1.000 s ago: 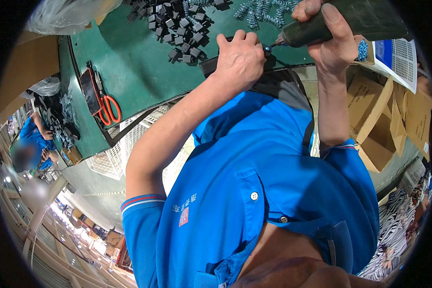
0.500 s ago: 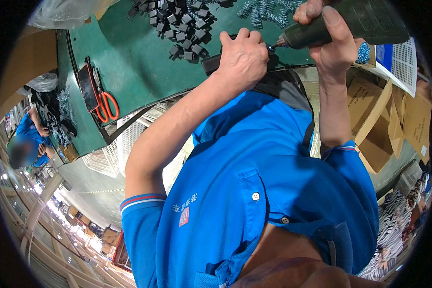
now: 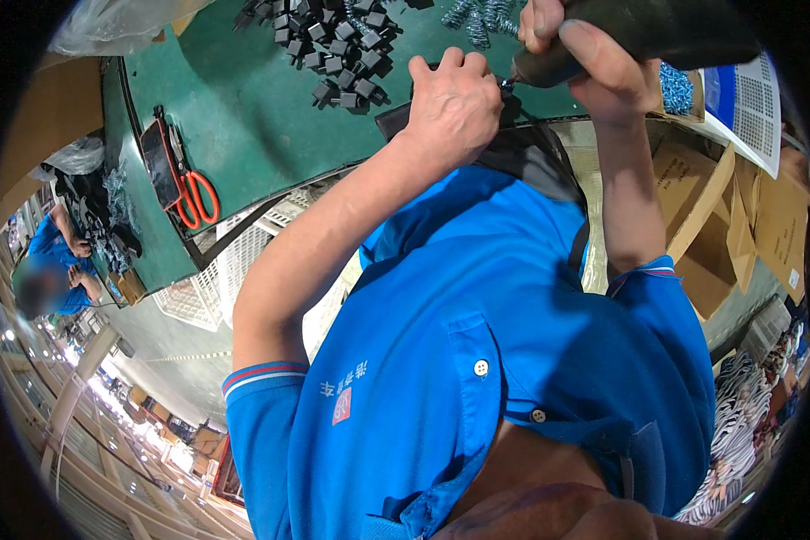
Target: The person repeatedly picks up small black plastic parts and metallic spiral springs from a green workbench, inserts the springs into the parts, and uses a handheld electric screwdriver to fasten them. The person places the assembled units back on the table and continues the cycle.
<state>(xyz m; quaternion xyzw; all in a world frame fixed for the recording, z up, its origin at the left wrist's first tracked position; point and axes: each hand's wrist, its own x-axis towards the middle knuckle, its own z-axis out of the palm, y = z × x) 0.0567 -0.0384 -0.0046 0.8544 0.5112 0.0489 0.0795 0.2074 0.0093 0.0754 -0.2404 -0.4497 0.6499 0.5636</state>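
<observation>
My left hand (image 3: 454,103) is closed over a black part (image 3: 393,121) at the near edge of the green table (image 3: 243,117), pressing it down; most of the part is hidden under the fingers. In my right hand (image 3: 610,76) is a dark power screwdriver (image 3: 666,34), held sideways with its tip pointing left. That tip meets a small bluish screw (image 3: 507,85) at the part's right end, just beside my left fingertips. Beyond my left hand lies a heap of small black blocky pieces (image 3: 342,58). Coiled springs (image 3: 473,22) rest past the screwdriver.
Orange-handled scissors (image 3: 196,193) and a phone (image 3: 160,162) lie at the table's left. A box of blue screws (image 3: 677,90) stands right of my right hand, near a white perforated tray (image 3: 754,112). Opened cardboard boxes (image 3: 706,225) sit below. Far left, another person (image 3: 58,261) works.
The screwdriver and my right hand have shifted slightly left and up, toward the black part. My left hand keeps its place on the part.
</observation>
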